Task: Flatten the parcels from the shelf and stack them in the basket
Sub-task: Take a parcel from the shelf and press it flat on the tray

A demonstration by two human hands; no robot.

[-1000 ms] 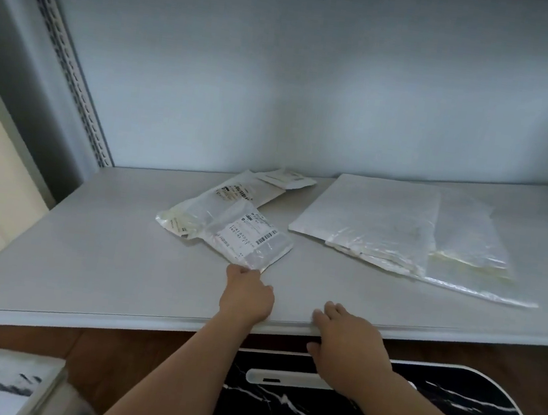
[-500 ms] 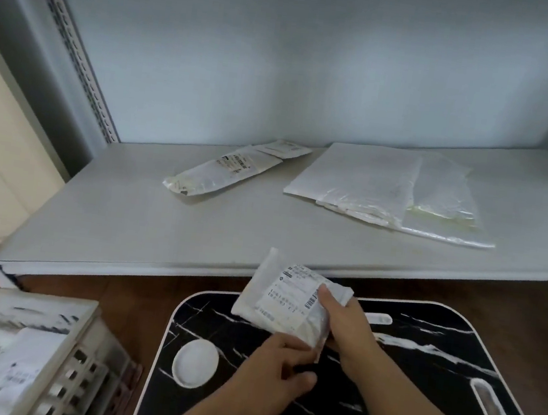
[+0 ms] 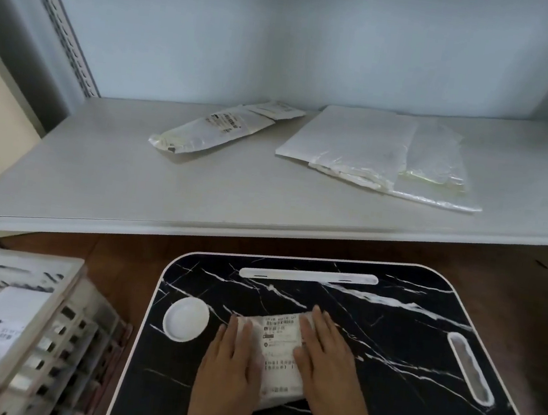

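Observation:
A small white parcel (image 3: 279,352) with a printed label lies flat on the black marble-pattern lap table (image 3: 387,342). My left hand (image 3: 228,370) presses on its left side with straight fingers. My right hand (image 3: 328,369) presses flat on its right side. On the white shelf (image 3: 98,168) a long narrow parcel (image 3: 220,125) lies at the middle, and larger flat white and clear bags (image 3: 379,151) lie to its right. The basket (image 3: 26,332) at lower left holds several labelled parcels.
The lap table has a white round cup recess (image 3: 185,319) on its left, a long white slot (image 3: 309,275) along its far edge and a handle cut-out (image 3: 470,369) on its right. Brown floor shows between shelf and table. Perforated shelf uprights stand at both sides.
The parcel went from the shelf, was held in both hands above the table, and now lies on the table. Both hands have flattened onto it. The view has tilted down.

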